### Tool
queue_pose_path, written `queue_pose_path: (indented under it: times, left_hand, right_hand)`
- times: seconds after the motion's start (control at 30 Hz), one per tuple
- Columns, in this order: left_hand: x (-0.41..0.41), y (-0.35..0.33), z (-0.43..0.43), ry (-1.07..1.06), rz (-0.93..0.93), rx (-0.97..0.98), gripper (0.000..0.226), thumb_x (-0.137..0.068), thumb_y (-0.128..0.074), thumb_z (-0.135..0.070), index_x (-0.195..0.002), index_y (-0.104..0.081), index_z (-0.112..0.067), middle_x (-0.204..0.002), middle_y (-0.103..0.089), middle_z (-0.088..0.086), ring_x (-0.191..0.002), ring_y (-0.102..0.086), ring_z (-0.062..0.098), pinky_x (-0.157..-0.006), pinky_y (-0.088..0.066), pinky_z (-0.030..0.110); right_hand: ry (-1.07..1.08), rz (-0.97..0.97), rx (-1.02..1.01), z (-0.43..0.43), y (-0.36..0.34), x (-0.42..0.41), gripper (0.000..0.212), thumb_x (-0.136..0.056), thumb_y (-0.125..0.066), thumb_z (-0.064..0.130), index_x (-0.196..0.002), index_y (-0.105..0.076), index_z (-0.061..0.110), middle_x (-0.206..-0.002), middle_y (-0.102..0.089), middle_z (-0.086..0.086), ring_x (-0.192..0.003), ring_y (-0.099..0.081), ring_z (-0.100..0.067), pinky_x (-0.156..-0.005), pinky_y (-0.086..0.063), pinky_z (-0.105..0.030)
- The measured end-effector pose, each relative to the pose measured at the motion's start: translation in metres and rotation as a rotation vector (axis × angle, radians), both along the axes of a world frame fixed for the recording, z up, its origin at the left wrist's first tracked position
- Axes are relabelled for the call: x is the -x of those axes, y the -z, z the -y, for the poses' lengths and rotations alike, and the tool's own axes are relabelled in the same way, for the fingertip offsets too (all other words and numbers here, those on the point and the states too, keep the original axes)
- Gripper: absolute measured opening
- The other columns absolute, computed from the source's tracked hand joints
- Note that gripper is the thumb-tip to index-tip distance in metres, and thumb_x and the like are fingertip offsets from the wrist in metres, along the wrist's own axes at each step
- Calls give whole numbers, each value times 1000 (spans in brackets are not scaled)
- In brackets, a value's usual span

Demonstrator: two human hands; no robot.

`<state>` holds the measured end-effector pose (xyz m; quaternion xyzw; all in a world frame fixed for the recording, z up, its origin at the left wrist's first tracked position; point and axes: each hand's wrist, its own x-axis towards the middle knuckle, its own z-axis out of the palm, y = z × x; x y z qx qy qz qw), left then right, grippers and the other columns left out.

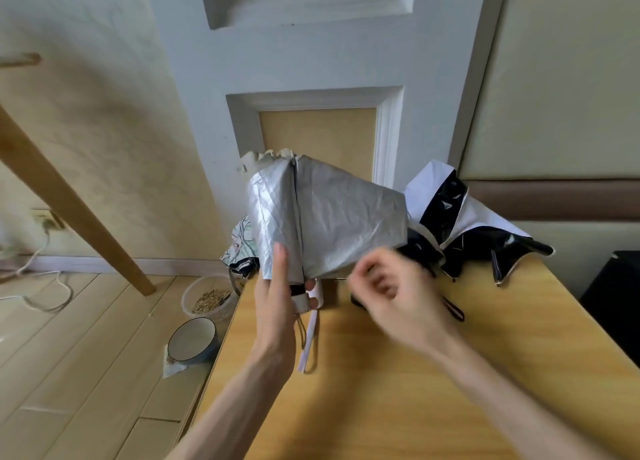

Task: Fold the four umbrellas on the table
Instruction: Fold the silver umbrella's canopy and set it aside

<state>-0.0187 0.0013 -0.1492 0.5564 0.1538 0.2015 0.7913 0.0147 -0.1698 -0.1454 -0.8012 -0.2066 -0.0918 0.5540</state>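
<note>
My left hand [278,296] grips the handle end of a silver umbrella [332,217] and holds it upright above the wooden table [381,373]; its canopy hangs in loose panels with a cream frilled edge on top. A pale strap [310,341] and a dark cord dangle below the handle. My right hand [391,289] is blurred, fingers curled, just below the canopy's right lower edge; whether it pinches the fabric is unclear. A white-and-black umbrella [460,220] lies crumpled at the table's far right. A patterned umbrella [240,241] shows behind the silver one at the far left edge.
A panelled white door [311,61] stands right behind the table. On the floor to the left are a clear tub of grain [209,298], a blue-rimmed bowl [192,338], a slanted wooden leg [69,203] and a white cable. A black object [616,307] sits by the table's right edge.
</note>
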Motion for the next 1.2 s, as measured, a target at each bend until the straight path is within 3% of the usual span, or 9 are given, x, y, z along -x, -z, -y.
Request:
queue_pose_path:
  times: [0.1, 0.23, 0.33, 0.53, 0.73, 0.8, 0.93, 1.07, 1.2]
  left_hand:
    - [2, -5, 7, 158, -14, 240, 45, -109, -46, -46, -108, -70, -8, -90, -74, 13, -82, -72, 26, -77, -59, 40]
    - [3, 10, 14, 270, -12, 223, 56, -107, -45, -50, -142, -58, -8, -129, -71, 21, -119, -68, 40, -88, -59, 45]
    - [2, 16, 17, 299, 21, 170, 51, -107, -47, -47, -146, -56, -16, -135, -70, 15, -120, -63, 34, -102, -45, 49]
    - [4, 16, 19, 340, 25, 108, 39, -108, -54, -33, -139, -62, -10, -127, -72, 15, -114, -62, 32, -110, -46, 47]
    - [-2, 16, 11, 363, 35, 12, 30, -98, -72, -22, -119, -68, -1, -112, -70, 22, -99, -60, 38, -96, -53, 45]
    - [-6, 10, 1, 337, -64, -15, 44, -88, -84, -24, -124, -68, -3, -122, -74, 17, -107, -69, 34, -96, -53, 38]
    - [0, 3, -4, 65, -362, -137, 114, -45, -105, -53, -136, -44, -22, -136, -53, 8, -120, -62, 23, -106, -49, 40]
    - [14, 7, 9, -236, -199, -340, 67, -68, -100, -28, -110, -48, -25, -110, -54, 5, -96, -52, 16, -95, -49, 39]
    - [18, -1, 17, -208, -65, -336, 31, -90, -80, -14, -112, -58, -21, -104, -65, -4, -90, -61, 6, -82, -49, 21]
  right_hand:
    - [-206, -162, 26, -32, 15, 15, 32, -92, -78, 44, -120, -63, 37, -104, -70, 20, -94, -71, -8, -81, -58, -28]
    - [-146, -104, -3, -35, 27, 19, 42, -98, -73, 39, -135, -53, 36, -107, -72, 23, -99, -71, -4, -83, -57, -26]
    - [-111, -156, -113, -34, 32, 22, 43, -98, -73, 37, -135, -51, 35, -108, -75, 19, -97, -74, -8, -83, -62, -32]
    - [-34, -171, -279, -29, 20, 13, 39, -93, -76, 38, -123, -58, 20, -100, -76, 10, -90, -75, -9, -77, -57, -22]
    - [-15, -291, -379, -20, 19, 2, 32, -93, -78, 39, -107, -66, 13, -94, -80, -5, -88, -78, -23, -85, -62, -44]
    - [-22, -334, -443, -18, 20, 0, 33, -94, -78, 37, -108, -67, 10, -91, -80, -10, -88, -78, -28, -92, -61, -50]
    - [-2, -333, -480, -20, 22, 1, 32, -92, -79, 31, -108, -65, 7, -85, -79, -11, -84, -78, -26, -91, -63, -43]
    - [67, -196, -375, -25, 27, 6, 24, -92, -80, 28, -102, -62, 16, -85, -77, -7, -81, -77, -18, -75, -60, -28]
    - [155, -37, -275, -27, 34, 11, 21, -94, -78, 37, -98, -59, 28, -85, -67, -5, -79, -68, -33, -72, -60, -49]
